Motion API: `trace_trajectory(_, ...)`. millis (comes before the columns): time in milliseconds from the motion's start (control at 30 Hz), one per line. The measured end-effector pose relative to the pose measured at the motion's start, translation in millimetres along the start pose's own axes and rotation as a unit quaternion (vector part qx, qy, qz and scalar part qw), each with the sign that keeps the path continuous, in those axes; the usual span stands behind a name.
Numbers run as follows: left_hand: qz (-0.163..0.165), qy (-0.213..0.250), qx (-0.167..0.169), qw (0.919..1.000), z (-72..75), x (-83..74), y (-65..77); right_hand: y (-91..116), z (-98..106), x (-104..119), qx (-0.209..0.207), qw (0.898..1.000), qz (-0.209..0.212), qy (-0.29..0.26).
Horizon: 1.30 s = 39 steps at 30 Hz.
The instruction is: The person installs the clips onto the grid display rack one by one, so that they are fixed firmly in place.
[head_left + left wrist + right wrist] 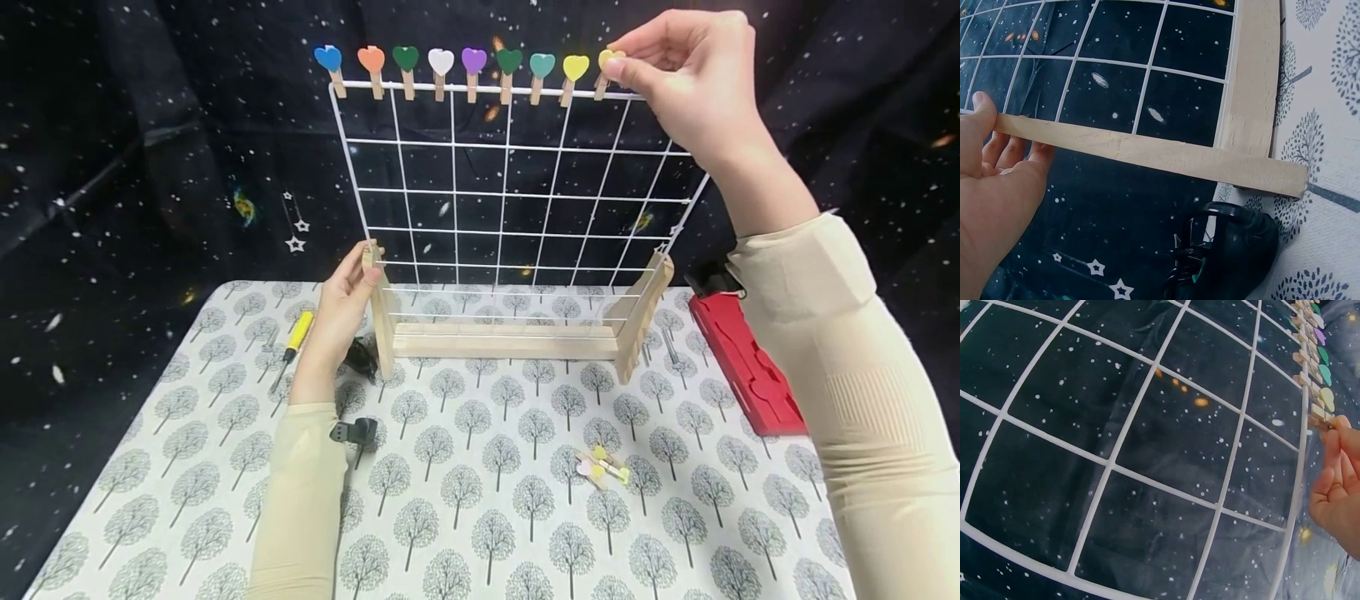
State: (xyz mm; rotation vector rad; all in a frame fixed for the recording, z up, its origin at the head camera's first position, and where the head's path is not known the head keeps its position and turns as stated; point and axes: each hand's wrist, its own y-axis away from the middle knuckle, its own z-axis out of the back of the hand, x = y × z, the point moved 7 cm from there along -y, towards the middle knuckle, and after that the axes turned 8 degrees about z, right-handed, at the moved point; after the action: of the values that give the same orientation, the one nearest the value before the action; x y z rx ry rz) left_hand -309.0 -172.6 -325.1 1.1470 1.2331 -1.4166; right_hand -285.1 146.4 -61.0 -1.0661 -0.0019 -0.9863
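A white wire grid stands upright in a wooden stand. Along its top wire runs a row of wooden clothespins bearing coloured hearts, among them a blue one and a purple one. At the row's right end, my right hand pinches a yellow heart clothespin between thumb and fingers, its legs over the wire. My left hand holds the upper end of the stand's left upright, thumb on one side and fingers behind. Several loose heart clothespins lie in a small pile on the table.
A red tray lies at the table's right side. On the left are a yellow-handled screwdriver and a glossy black object beside the stand's foot. A thin metal tool rests right of the stand. A dark starry cloth hangs behind.
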Motion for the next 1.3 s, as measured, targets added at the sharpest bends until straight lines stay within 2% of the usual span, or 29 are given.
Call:
trace_trajectory(367,-0.007,0.002,-0.003,1.0000,-0.4,0.1,-0.5,-3,-4,-12,0.030,0.999,-0.034,0.001)
trace_trajectory(567,-0.005,0.001,-0.008,1.0000,4.4,12.5,-7.8,-4,-5,-14,0.043,0.998,-0.041,0.003)
trace_trajectory(667,-0.005,-0.002,-0.011,0.9999,5.6,13.3,-8.0,-4,-6,-16,0.051,0.997,-0.052,0.000)
trace_trajectory(700,-0.008,0.016,-0.003,0.9998,8.1,24.1,-16.0,-3,-7,-17,0.054,0.997,-0.057,-0.001)
trace_trajectory(900,-0.013,0.015,-0.001,0.9998,6.6,24.4,-18.2,-2,-7,-17,0.058,0.996,-0.062,-0.007)
trace_trajectory(933,-0.010,-0.007,-0.010,0.9999,4.1,13.6,-10.5,-2,-7,-17,0.058,0.996,-0.060,-0.007)
trace_trajectory(1300,-0.008,-0.006,-0.008,0.9999,3.1,15.2,-9.8,5,-7,-14,0.057,0.997,-0.046,0.017)
